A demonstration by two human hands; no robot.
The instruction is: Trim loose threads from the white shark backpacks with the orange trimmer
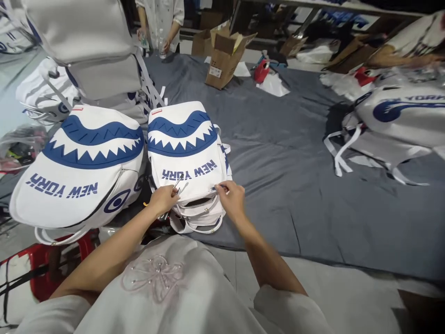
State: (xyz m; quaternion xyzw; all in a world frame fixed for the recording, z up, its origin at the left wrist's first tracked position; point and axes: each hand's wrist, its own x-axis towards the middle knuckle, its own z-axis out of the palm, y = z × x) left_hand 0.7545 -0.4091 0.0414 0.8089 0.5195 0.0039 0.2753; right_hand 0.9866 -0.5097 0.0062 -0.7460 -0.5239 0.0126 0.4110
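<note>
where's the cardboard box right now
In the head view the cardboard box stands open at top centre, on the far edge of the grey cloth, beyond the backpack.

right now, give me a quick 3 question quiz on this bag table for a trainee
1. True or false: both hands touch the middle backpack.
2. What does the left hand pinch? A) a thin metal tool B) a water bottle C) a cardboard box
3. Fill in: the blue words on the backpack read NEW ____.

Key: 1. True; the right hand rests on its near edge too. 2. A, the thin tool. 3. YORK.
</note>
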